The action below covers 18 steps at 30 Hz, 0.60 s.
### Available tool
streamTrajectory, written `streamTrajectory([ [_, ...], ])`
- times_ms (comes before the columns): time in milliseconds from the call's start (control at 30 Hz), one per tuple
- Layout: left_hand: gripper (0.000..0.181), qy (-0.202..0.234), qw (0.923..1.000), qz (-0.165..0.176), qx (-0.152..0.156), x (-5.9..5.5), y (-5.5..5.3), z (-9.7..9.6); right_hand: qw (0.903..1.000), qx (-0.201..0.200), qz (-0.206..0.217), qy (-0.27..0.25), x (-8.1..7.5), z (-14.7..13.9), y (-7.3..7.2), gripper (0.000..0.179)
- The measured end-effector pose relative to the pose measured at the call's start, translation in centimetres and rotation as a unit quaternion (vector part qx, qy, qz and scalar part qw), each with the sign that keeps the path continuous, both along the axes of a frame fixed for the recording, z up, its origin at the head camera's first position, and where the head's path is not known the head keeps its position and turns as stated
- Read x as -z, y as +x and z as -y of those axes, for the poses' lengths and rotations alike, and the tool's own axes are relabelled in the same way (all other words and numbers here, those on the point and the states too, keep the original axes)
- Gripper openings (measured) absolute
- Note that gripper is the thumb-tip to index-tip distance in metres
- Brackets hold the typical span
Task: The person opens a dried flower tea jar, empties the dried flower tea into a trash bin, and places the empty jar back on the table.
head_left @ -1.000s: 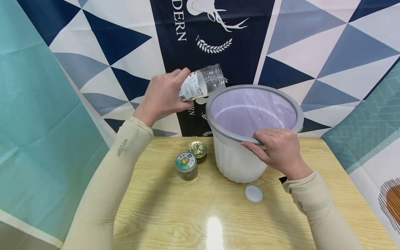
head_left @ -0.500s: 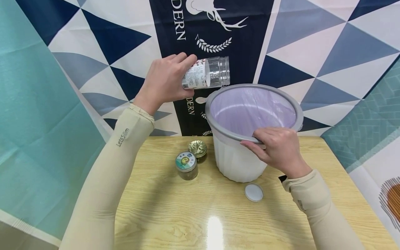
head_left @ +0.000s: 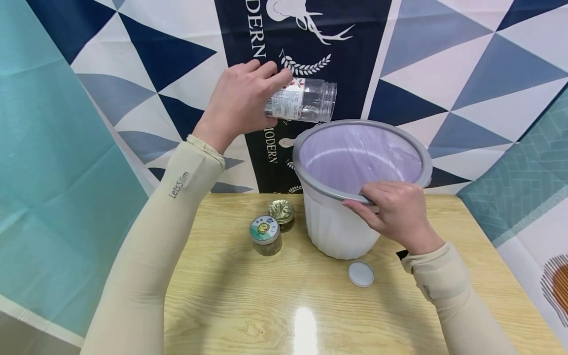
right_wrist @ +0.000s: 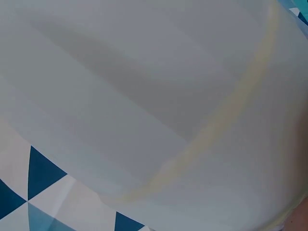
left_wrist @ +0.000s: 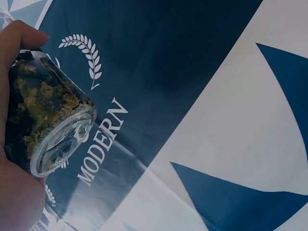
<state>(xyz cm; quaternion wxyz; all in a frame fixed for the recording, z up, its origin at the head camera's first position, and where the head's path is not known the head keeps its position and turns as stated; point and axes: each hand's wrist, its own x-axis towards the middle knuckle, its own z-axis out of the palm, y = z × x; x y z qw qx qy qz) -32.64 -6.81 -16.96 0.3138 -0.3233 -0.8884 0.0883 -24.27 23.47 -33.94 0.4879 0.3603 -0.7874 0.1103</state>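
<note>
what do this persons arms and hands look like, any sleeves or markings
The left sleeve and right sleeve are cream, fairly close-fitting, with bunched cuffs. Dark "LetsSlim" lettering marks the left one; the right one's small print is unreadable. The left hand and right hand wear no gloves.

In my head view, the left hand [head_left: 244,101] hides the base of the jar [head_left: 316,101]; I can't read the small print on its label [head_left: 288,102] or see the inside floor of the bin [head_left: 339,229].

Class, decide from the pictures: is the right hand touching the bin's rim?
Touching: the head view shows the right hand curled over the grey rim, without a gap.
</note>
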Motion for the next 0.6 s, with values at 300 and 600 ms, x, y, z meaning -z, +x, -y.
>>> streamTrajectory([
  [300, 0.073, -0.032, 0.9993, -0.015, -0.007, -1.3, 0.1, -0.9, 1.0000, -0.001, -0.002, -0.001, -0.1, -0.1, 0.0, 0.060],
  [600, 0.073, -0.053, 0.9980, -0.026, -0.024, -1.6, 0.4, -1.4, 1.0000, -0.007, 0.001, -0.005, 0.0, 0.0, 0.0, 0.059],
])
